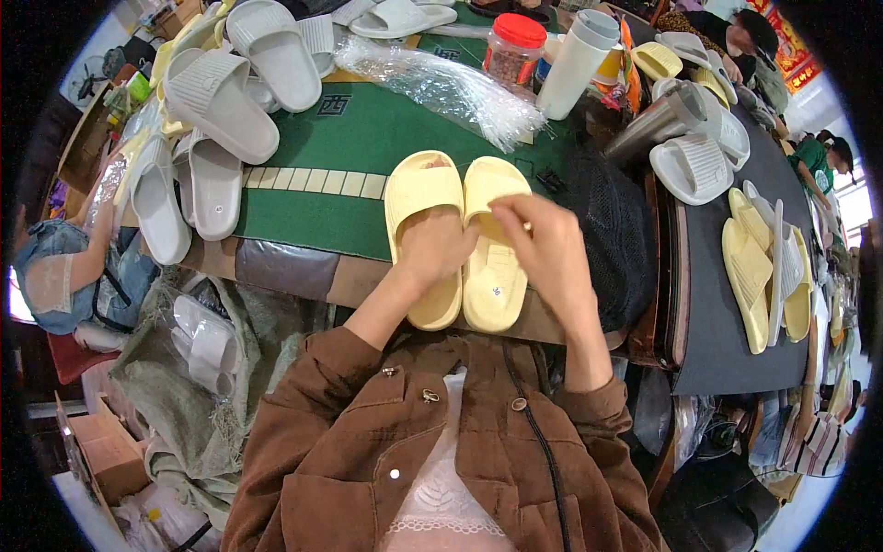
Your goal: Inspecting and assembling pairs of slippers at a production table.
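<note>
In the head view, a pair of pale yellow slippers lies at the near edge of the table, on the green mat point(340, 138); the left hand point(434, 241) reaches under the strap of the left yellow slipper point(423, 190), and I cannot tell how its hidden fingers close; the right hand point(549, 241) is curled at the strap of the right yellow slipper point(495, 296), though I cannot tell whether it pinches anything; a row of pale tiles point(317, 181) lies left; clear plastic strips point(451, 87) lie farther away; grey slippers point(221, 101) are piled far left.
</note>
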`<state>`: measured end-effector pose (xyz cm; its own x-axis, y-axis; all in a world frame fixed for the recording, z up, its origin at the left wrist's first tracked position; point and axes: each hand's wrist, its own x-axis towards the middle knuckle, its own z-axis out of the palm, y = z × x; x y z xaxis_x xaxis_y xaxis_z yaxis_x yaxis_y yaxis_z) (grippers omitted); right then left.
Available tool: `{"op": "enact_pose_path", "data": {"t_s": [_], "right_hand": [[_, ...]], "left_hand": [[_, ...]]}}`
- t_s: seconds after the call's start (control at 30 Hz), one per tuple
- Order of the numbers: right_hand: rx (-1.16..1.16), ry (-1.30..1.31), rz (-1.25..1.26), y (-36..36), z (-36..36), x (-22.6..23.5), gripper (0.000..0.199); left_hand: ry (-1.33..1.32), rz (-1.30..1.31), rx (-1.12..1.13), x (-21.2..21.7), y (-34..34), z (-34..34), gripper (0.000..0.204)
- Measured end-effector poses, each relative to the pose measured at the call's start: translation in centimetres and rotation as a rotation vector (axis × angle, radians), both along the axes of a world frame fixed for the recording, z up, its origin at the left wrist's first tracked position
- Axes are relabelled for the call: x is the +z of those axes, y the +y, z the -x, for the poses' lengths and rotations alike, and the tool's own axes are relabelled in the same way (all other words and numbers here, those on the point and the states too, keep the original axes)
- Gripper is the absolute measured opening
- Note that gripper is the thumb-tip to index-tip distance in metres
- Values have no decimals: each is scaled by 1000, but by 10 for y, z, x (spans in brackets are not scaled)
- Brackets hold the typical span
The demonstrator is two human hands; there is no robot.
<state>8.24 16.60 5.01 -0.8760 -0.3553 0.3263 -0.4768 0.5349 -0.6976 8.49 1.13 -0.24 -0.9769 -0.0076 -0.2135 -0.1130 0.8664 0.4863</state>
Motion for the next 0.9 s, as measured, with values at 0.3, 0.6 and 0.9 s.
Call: {"op": "enact_pose_path", "data": {"t_s": [0.3,0.6,0.9], "right_hand": [[-144,-84,-422,-33,102,-26,27],[-103,-211,-398,-35,116,-41,25],[48,-377,341,-60,118,-39,16]], "left_hand": [[277,-58,73,-9,9,-2,53],[-18,-103,10,6,3,2,62],[93,-52,17,-8,2,-1,54]]}}
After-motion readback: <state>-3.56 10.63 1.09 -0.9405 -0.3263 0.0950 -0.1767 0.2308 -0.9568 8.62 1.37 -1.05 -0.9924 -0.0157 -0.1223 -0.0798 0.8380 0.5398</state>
